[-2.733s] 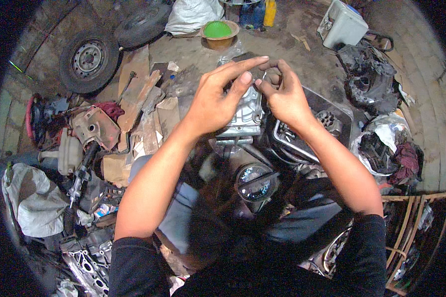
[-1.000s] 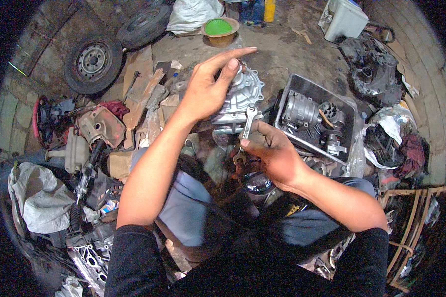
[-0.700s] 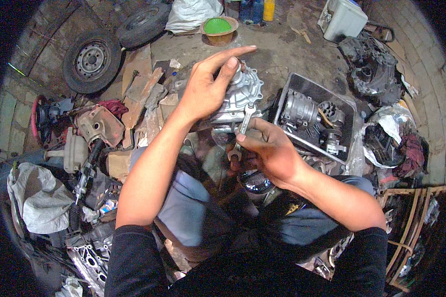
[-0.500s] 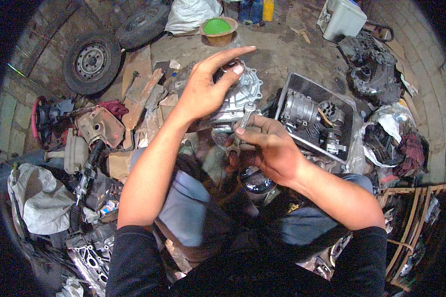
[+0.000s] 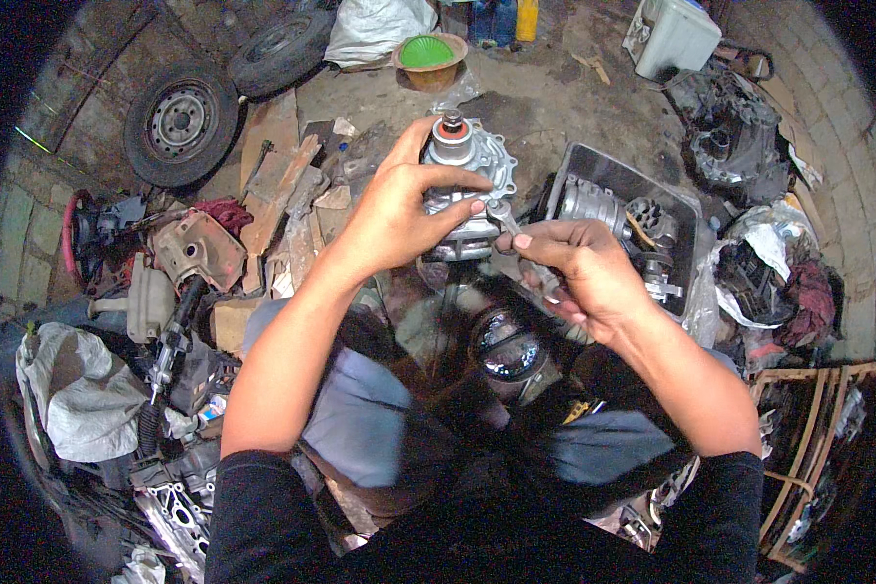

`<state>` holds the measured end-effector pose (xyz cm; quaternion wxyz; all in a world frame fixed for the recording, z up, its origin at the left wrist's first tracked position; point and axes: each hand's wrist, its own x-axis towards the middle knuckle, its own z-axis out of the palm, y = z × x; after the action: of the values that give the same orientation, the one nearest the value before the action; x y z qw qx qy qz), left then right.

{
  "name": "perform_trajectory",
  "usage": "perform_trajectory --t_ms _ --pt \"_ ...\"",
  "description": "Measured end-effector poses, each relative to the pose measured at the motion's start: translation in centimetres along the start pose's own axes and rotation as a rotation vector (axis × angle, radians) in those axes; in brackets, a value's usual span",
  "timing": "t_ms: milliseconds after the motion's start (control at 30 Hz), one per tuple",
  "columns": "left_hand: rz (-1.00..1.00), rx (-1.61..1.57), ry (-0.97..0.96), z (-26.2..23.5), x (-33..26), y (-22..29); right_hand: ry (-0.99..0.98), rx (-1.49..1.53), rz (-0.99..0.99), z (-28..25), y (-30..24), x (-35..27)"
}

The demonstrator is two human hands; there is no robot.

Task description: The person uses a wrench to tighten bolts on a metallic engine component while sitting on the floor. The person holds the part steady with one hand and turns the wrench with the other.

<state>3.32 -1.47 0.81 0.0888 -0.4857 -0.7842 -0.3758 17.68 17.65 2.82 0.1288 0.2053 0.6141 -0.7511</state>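
Observation:
A silver metal gear housing point(image 5: 499, 164) stands in front of me, a short shaft with a red ring point(image 5: 452, 124) rising from its top. My left hand point(image 5: 389, 214) is curled round the housing's left side. Its thumb and index finger reach to the ring end of a combination wrench point(image 5: 508, 218), which sits at the housing's near right edge. In my right hand point(image 5: 594, 268) the wrench's shank is gripped between thumb and fingers. Whatever fastener lies under the wrench is too small to make out.
Right of the housing, a black tray point(image 5: 691, 258) holds metal machine parts. A dark round can-like part point(image 5: 509, 350) is between my knees. Beyond lies a bowl with a green insert point(image 5: 426, 54); a wheel point(image 5: 180, 124) leans at the left. Engine parts point(image 5: 730, 136) lie far right.
My left hand has come down from the shaft's top toward the housing's near edge, uncovering the red ring. My right hand and the wrench have swung to the right.

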Motion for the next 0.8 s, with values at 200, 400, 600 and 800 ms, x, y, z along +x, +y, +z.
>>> perform_trajectory --t_ms 200,400,600,800 --pt "-0.036 -0.041 0.017 0.5 -0.1 -0.2 0.124 -0.343 -0.122 -1.9 -1.0 1.1" --pt "-0.081 -0.029 -0.029 0.3 -0.1 -0.2 0.128 -0.566 -0.254 -4.5 -2.6 4.5" --pt "-0.091 -0.044 -0.046 0.2 0.2 -0.1 0.212 -0.536 -0.329 -5.8 -4.7 7.9" --pt "-0.078 -0.037 -0.055 0.0 0.0 -0.1 0.049 -0.109 -0.33 -7.0 -4.6 5.0"
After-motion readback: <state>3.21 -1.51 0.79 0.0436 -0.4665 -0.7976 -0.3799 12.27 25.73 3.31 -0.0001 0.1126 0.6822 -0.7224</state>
